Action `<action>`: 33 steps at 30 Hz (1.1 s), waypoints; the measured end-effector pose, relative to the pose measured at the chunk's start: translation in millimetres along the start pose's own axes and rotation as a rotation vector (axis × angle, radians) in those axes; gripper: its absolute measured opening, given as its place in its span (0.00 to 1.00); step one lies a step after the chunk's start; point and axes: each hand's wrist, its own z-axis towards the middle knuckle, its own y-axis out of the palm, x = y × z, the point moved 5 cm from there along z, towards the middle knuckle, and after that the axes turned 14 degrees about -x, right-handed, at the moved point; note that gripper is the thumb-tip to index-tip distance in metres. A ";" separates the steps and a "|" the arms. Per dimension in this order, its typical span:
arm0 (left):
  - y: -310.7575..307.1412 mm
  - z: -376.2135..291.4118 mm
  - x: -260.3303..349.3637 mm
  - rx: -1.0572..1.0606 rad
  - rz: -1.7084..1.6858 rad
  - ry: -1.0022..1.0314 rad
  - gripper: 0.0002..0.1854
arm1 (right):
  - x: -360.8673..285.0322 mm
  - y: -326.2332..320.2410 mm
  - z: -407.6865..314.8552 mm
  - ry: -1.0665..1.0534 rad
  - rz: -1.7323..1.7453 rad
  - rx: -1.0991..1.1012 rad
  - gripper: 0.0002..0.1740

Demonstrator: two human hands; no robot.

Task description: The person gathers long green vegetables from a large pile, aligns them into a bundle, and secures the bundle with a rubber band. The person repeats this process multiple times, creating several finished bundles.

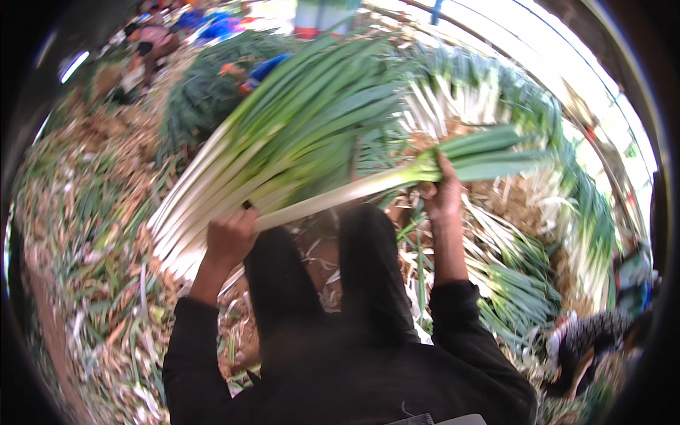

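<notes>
Across my lap a long green onion point(340, 196) is held slantwise, its white shank to the left and its green leaves to the right. My left hand point(231, 236) grips the shank's lower end, whose tip is hidden in the fist. A small dark object point(247, 204) shows at that hand; what it is I cannot tell. My right hand point(441, 191) grips the onion where the leaves fan out. Just beyond and left of my knees lies a large heap of green onions point(287, 143), white ends toward me on the left.
Stripped leaves and peelings point(111, 276) cover the ground at left. More onion bundles point(515, 281) lie at right, with a long row point(584, 239) curving behind them. One person point(154, 45) is at far left, another point(589, 334) at lower right, and a blue sleeve point(268, 69) shows behind the heap.
</notes>
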 end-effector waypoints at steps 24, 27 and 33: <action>143.7 -289.9 -66.5 0.263 -1.159 -1.028 0.27 | 65.0 104.8 8.2 0.227 -0.278 -0.181 0.27; 132.9 -378.1 -88.5 -0.101 -0.877 -1.392 0.30 | 54.5 103.0 12.5 0.125 -0.229 -0.166 0.28; 22.1 -263.2 -34.8 0.449 -0.207 -0.871 0.37 | 86.8 122.3 -0.7 0.174 -0.216 -0.156 0.19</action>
